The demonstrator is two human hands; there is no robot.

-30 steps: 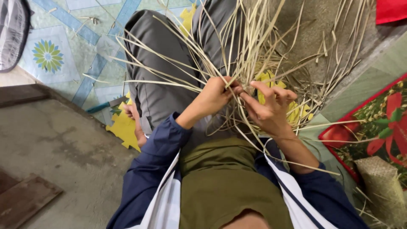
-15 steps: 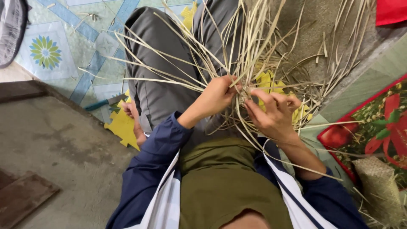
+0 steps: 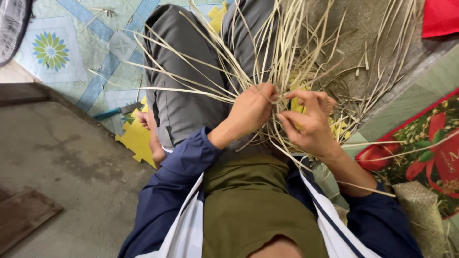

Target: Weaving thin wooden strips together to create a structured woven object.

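Pale reed strips (image 3: 267, 57) fanning up and away from the lap, long axes mostly running away from the body, some splaying left across the grey trouser leg (image 3: 186, 95). Left hand (image 3: 251, 110) closed around the gathered strip ends; right hand (image 3: 311, 122) just beside, fingers pinching strips. Bundle base between both hands. Bare concrete floor (image 3: 62, 167) open at left; patterned mat (image 3: 420, 143) close at right.

Pale, flat straw-like strips (image 3: 267, 62): dry, matt, fibrous, stiff where my left hand (image 3: 251, 110) and right hand (image 3: 311, 124) pinch them. Grey trouser cloth (image 3: 186, 100): smooth, matt weave. Navy jacket sleeve (image 3: 177, 177): slight sheen, synthetic look. Grey concrete floor (image 3: 62, 157): rough, blotchy. Patterned blue-green floor sheet (image 3: 71, 52): smooth, faintly glossy.
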